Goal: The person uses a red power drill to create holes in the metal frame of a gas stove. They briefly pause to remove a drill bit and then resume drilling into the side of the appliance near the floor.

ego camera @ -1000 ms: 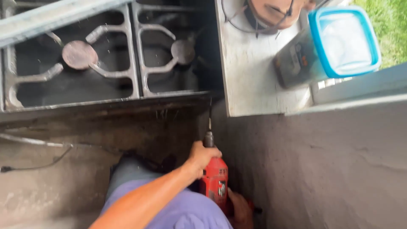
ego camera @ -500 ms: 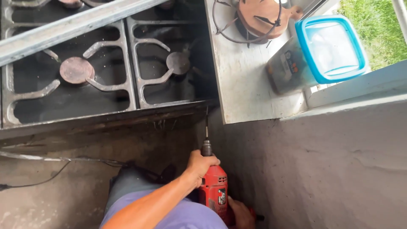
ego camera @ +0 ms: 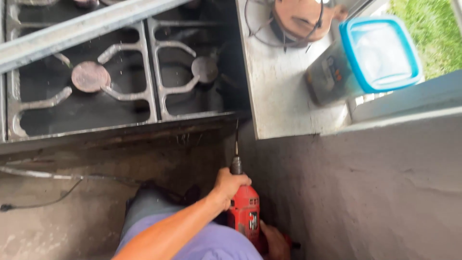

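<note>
A red power drill [ego camera: 246, 214] points upward, its thin bit [ego camera: 236, 137] reaching the underside edge of the stove top [ego camera: 120, 130]. My left hand [ego camera: 228, 185] wraps around the drill's front, just behind the chuck. My right hand [ego camera: 275, 241] grips the drill's handle low at the frame's bottom edge, partly hidden behind the drill body. My forearm and a purple-clad leg [ego camera: 202, 245] fill the lower middle.
A gas hob with metal grates [ego camera: 154, 72] and round burners lies above. A steel counter [ego camera: 284, 96] carries a plastic tub with a blue-rimmed lid [ego camera: 375, 53] and a wire stand. A grey concrete wall [ego camera: 375, 192] stands right; a cable [ego camera: 57, 177] runs left.
The view has shifted slightly, so the stove and tub sit a little lower. Both hands stay on the drill, bit still pointing up at the stove's edge.
</note>
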